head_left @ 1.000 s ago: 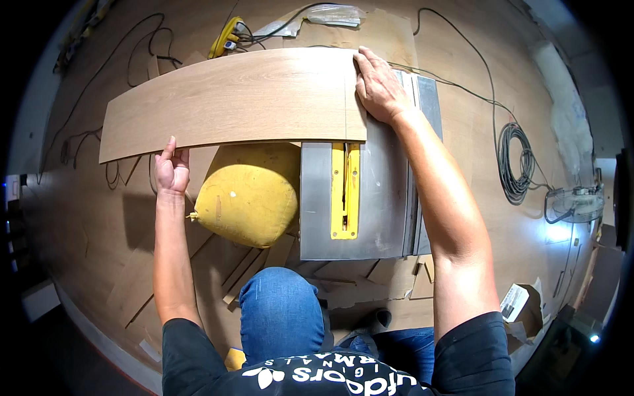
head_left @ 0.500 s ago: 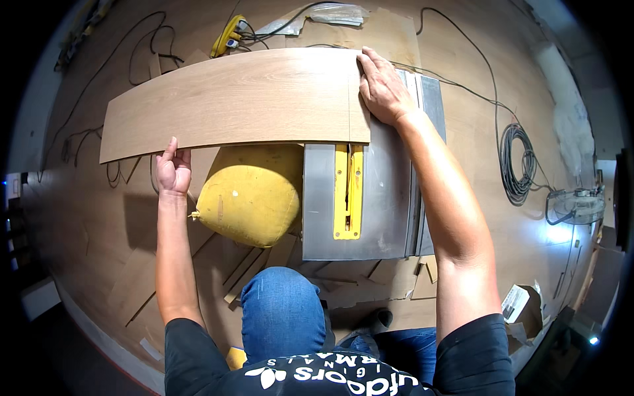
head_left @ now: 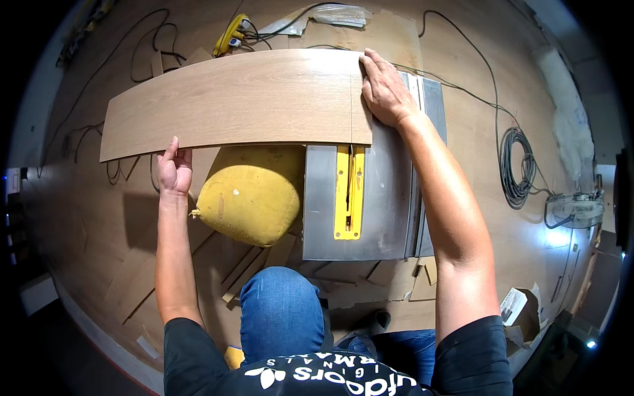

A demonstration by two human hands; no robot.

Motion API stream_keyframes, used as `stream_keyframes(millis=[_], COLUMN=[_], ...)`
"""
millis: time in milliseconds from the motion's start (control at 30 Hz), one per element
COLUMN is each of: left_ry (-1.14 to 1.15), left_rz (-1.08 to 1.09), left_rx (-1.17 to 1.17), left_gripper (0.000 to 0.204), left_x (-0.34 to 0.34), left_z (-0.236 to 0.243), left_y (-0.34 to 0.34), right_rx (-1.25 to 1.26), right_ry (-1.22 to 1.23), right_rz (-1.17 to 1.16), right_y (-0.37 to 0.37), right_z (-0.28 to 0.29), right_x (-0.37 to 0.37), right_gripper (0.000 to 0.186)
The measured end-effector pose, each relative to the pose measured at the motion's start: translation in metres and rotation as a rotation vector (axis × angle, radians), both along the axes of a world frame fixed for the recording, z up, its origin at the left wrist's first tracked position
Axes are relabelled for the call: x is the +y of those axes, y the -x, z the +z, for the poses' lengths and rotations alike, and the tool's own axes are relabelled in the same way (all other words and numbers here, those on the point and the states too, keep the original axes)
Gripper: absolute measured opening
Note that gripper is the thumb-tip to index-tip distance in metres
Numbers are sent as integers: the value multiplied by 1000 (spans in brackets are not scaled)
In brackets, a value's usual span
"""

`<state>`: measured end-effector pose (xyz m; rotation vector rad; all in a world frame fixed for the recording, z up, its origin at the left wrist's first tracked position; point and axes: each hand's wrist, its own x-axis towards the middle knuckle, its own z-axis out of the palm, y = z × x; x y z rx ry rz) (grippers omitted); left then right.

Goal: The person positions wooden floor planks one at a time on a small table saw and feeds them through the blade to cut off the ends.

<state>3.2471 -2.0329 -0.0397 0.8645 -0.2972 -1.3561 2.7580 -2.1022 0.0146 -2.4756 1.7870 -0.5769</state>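
A long light wood-look plank [head_left: 231, 99] lies across the far part of a grey table saw [head_left: 386, 198], with its left length reaching out past the saw's edge. A thin straight line crosses the plank near its right end. My left hand [head_left: 175, 171] grips the near edge toward the left end, thumb up at the edge and the other fingers partly hidden below. My right hand [head_left: 386, 92] is on the plank's far right end, fingers together along it. The saw's yellow insert [head_left: 349, 198] with its dark slot shows in front of the plank; the part beneath the plank is hidden.
A full yellow dust bag [head_left: 251, 195] bulges left of the saw. Wood offcuts [head_left: 244, 270] litter the floor near my knee. Cables and a yellow power strip [head_left: 231, 34] lie beyond the plank. A coiled cable [head_left: 518, 165] and an open carton [head_left: 525, 313] are at the right.
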Motion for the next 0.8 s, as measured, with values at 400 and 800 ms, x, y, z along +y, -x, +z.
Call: stream_keyframes(millis=[400, 800], left_ry=[1, 7], left_rz=[25, 46], left_rx=[-20, -19], left_gripper=[19, 21], left_x=[0, 1], left_z=[-10, -10], left_y=[-3, -3], right_rx=[2, -2], right_ry=[-46, -37], right_rz=[-7, -22], right_y=[-3, -4], right_z=[4, 2], right_x=[1, 3], right_gripper=[51, 51])
